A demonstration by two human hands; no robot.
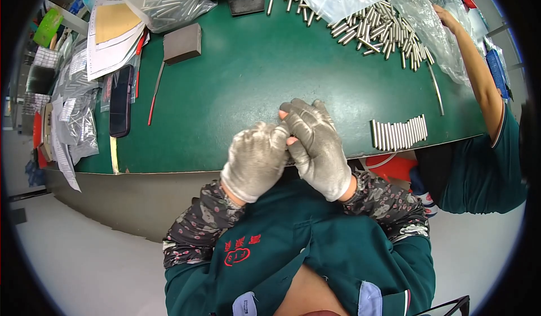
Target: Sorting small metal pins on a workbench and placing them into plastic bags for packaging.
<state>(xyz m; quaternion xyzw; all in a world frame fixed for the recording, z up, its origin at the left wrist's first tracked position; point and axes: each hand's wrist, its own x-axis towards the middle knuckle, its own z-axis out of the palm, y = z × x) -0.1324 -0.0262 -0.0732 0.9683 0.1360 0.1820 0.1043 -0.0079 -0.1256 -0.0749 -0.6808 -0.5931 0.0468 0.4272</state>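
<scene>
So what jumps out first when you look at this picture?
Two gloved hands pressed together at the near edge of the green table: the left hand and right hand. Just right of them lies a neat row of metal rods, and a loose heap of rods sits far right.

Both hands wear thin grey knit gloves, greyed and shiny with wear: the left hand [255,161] and the right hand [318,147]. The right glove leaves some fingertips uncovered. Dark sleeve covers [194,231] with a small reddish flower print run up both forearms. Over them sits a dark green work jacket [315,242] with a red embroidered emblem on the chest.
</scene>
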